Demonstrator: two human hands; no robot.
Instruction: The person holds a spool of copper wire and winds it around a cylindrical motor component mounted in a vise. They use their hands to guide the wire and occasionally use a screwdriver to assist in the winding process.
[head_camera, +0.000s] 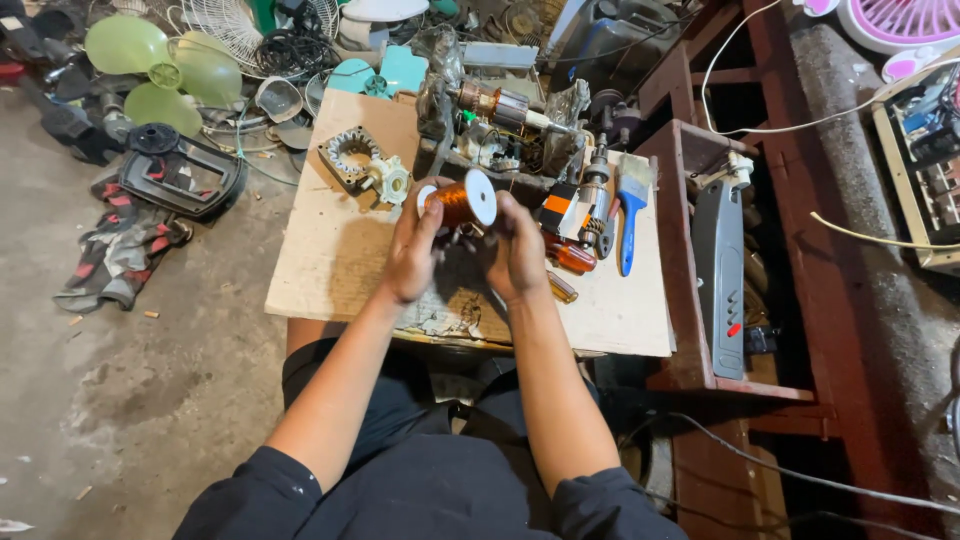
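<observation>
Head view, looking down over a cluttered tabletop (330, 270). Both hands are raised just above the board, holding a spool of copper wire (456, 201) between them. The left hand (415, 250) has its grip closed around the spool's near flange and copper-wound barrel; the right hand (517, 252) is curled beside it, and its grip on the spool cannot be told apart from the fingers hidden behind it. The step in hand appears to be handling or paying out wire from the spool. Judged from this, the next move would call for a steady hold on the barrel with 1 hand while the other finds the free wire end, which is too fine to make out here.

The spool shows 1 white round flange facing right and a glossy orange-brown winding, held roughly on its side. Behind it on the tabletop lie a stator core (350, 155) and, further back, a wound armature (495, 103). To the right lie a blue-handled brush (630, 210) and an orange-handled screwdriver (572, 255).
</observation>
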